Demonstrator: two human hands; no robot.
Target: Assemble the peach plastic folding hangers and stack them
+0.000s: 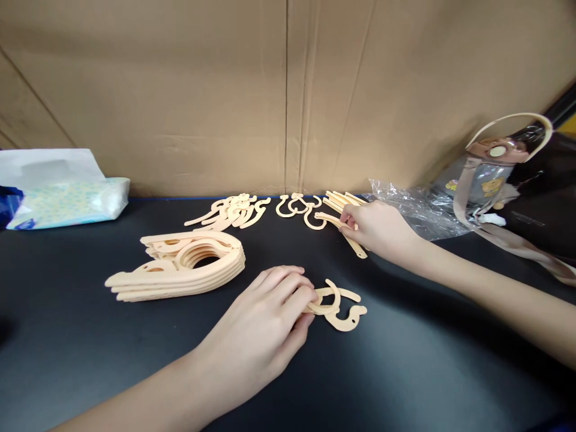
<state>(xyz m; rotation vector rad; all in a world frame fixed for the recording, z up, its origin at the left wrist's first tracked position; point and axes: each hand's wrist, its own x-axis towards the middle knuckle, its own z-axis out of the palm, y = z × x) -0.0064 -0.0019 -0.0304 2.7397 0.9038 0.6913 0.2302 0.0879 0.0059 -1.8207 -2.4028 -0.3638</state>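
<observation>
My left hand point(270, 315) is closed around beige plastic hanger pieces point(344, 324) low over the black table; a curved hook and thin arms stick out past its fingers, and its grip is partly hidden. Farther back, my right hand point(382, 227) pinches a slim beige hanger arm point(330, 217) between thumb and fingers. Beside it lie more straight hanger strips point(335, 201), one pointing toward me. Loose hanger hooks point(284, 210) are just left of these. A stack of folded hangers point(180, 285) rests at left, with a heap of curved hanger parts point(231, 215) behind it.
A pack of tissues point(72, 201) is at the far left. On the right, a crumpled clear plastic bag point(414, 210) lies before a strapped drinking bottle point(479, 174) and a dark bag point(540, 204). A cardboard wall point(202, 102) borders the back of the table point(112, 366).
</observation>
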